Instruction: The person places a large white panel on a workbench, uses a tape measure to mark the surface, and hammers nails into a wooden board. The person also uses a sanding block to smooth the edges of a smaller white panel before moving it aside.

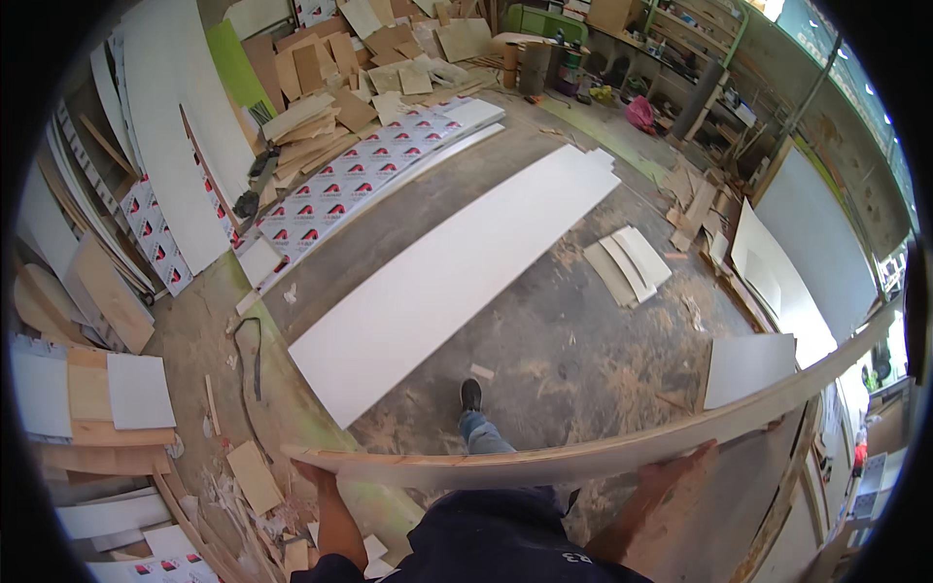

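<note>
A long, pale wooden board (544,462) stretches across in front of my body, its thin edge facing up. My left hand (316,474) grips it close to its left end, the fingers mostly hidden by the board. Further along, my right hand (680,464) holds the same board from its near side, and those fingers are partly hidden too. The board continues past my right hand to the far right. Beyond it, a long white panel (457,277) lies flat on the floor, with a few short panels (627,264) to its right.
Film-covered panels (360,180) lie stacked left of the white panel. Large sheets (170,126) lean at the left, and a heap of offcuts (340,68) fills the back. Panels (777,277) lean along the right. A dark strap (248,360) and scraps lie at the lower left.
</note>
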`<move>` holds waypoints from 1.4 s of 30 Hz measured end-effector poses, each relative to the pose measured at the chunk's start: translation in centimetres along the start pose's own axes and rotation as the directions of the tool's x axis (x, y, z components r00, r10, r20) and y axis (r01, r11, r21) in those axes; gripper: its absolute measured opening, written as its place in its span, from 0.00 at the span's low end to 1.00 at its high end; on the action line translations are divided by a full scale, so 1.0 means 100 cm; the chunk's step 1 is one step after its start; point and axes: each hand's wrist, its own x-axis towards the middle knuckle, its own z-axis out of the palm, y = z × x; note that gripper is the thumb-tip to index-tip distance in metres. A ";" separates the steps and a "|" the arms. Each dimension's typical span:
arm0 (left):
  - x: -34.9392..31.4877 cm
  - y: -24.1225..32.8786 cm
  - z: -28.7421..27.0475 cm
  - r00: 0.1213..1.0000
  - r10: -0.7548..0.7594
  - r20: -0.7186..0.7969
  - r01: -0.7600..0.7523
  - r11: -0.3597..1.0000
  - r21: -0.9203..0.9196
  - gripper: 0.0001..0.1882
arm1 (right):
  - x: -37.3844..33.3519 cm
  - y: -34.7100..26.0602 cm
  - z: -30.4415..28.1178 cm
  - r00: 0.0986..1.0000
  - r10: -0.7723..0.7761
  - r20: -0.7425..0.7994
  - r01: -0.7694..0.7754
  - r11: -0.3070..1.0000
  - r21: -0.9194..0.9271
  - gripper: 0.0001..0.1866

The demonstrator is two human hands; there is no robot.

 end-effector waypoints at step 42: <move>0.433 0.155 0.085 0.663 0.007 -0.748 0.663 0.458 0.592 0.32 | -0.116 0.668 0.779 0.549 0.832 -0.074 -0.653 0.372 -0.660 0.38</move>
